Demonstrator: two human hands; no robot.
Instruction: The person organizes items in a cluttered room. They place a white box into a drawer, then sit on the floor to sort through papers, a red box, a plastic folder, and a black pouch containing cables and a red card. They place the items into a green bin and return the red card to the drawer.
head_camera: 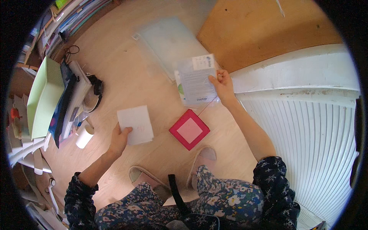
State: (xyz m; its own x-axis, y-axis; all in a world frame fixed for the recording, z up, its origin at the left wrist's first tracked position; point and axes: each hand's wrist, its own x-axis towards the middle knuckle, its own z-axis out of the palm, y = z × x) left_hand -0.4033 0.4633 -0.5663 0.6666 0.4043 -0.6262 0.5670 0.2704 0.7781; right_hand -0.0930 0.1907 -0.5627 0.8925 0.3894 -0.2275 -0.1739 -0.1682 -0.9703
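Observation:
My left hand (120,138) holds a small stack of square white paper (136,123), its thumb on top; faint pink writing shows there. In my right hand (224,86) is a clear plastic packet (197,83) with a printed sheet and a white label. Below it, a crimson square card (175,130) with a pale pink centre is turned cornerwise. A thin red string (207,105) runs from the card up towards my right hand; whether the card hangs or lies on the floor, I cannot tell. Beyond the packet lies a large translucent pale-blue plastic sleeve or folder (172,40).
To the left stand a light-green file box (43,100), dark folders (61,106) and a white cylinder (85,134), near a packed shelf (69,23). A ribbed white radiator (299,138) borders the right side. A wooden panel (258,31) is at upper right. Slippers (205,158) are on my feet.

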